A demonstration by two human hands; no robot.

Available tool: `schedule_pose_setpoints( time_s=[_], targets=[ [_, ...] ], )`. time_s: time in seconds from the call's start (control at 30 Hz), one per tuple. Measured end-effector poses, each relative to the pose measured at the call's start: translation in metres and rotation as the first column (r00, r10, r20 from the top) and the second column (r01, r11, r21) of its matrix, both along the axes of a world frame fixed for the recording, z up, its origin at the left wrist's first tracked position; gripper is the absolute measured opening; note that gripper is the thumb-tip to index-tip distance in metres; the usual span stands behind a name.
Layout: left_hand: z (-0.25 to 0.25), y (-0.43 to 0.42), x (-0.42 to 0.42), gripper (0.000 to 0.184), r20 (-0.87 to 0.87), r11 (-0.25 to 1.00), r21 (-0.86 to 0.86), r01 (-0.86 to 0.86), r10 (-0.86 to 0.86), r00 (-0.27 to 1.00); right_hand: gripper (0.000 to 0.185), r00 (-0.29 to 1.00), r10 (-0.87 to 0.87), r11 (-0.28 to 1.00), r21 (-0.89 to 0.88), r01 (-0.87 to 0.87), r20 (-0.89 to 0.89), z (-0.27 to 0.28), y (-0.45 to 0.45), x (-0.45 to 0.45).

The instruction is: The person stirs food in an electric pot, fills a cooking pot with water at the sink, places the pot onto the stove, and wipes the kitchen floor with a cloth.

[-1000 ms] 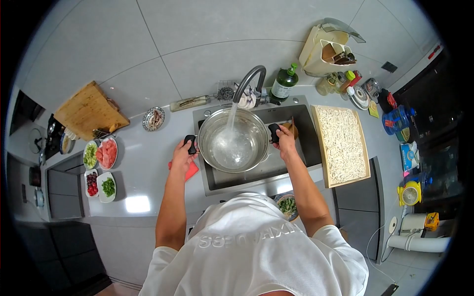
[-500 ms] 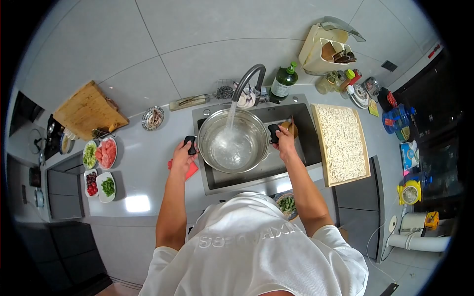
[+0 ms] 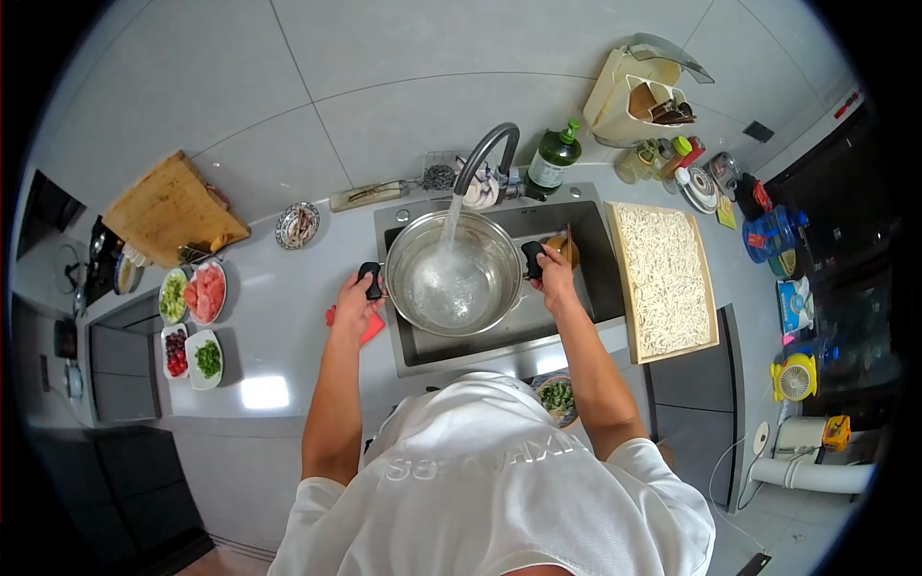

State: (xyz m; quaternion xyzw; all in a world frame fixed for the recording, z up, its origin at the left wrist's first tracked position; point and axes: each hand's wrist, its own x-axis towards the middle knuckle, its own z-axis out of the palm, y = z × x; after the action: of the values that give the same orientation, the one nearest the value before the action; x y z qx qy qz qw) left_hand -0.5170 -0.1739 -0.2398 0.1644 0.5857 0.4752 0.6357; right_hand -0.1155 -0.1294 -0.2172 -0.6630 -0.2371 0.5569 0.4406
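Between my hands is a wide steel pot (image 3: 403, 312) with two black handles, held over the sink (image 3: 538, 336). Water runs into it from the curved faucet (image 3: 500, 144), and the water inside is churned and bubbly. My left hand (image 3: 354, 297) is closed around the left handle (image 3: 370, 279). On the opposite side, my right hand (image 3: 554, 277) grips the right handle (image 3: 532, 259). A red cloth (image 3: 374, 327) lies on the counter beside my left hand. A brown, round item (image 3: 565, 252) sits in the sink behind the right handle, partly hidden.
A wooden tray (image 3: 717, 326) of noodles stands right of the sink. Behind the faucet is a green pump bottle (image 3: 552, 160). Far left are dishes of red chunks (image 3: 206, 293) and chopped greens (image 3: 207, 359), near a cutting board (image 3: 173, 211). A bowl of greens (image 3: 557, 397) sits by my body.
Water keeps pouring into the pot. Both hands stay on the handles, and the pot has hardly moved; the view has shifted only slightly.
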Motion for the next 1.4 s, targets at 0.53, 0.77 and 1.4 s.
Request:
schedule_pose_setpoints(
  time_s=[0.53, 0.77, 1.4],
  targets=[
    [-0.003, -0.003, 0.000, 0.026, -0.011, 1.000, -0.030, 0.002, -0.002, 1.000, 0.036, 1.000, 0.001, 1.000, 0.005, -0.001, -0.013, -0.013, -0.001, 0.002],
    [-0.005, -0.005, 0.002, 0.025, -0.004, 0.999, -0.032, 0.004, -0.004, 1.000, 0.036, 1.000, -0.009, 1.000, -0.001, 0.009, -0.002, -0.010, -0.004, 0.002],
    [-0.009, -0.004, 0.002, 0.024, -0.029, 0.999, -0.037, 0.017, -0.018, 0.999, 0.037, 1.000, -0.009, 1.000, -0.016, 0.009, 0.007, -0.019, 0.001, 0.004]
  ],
)
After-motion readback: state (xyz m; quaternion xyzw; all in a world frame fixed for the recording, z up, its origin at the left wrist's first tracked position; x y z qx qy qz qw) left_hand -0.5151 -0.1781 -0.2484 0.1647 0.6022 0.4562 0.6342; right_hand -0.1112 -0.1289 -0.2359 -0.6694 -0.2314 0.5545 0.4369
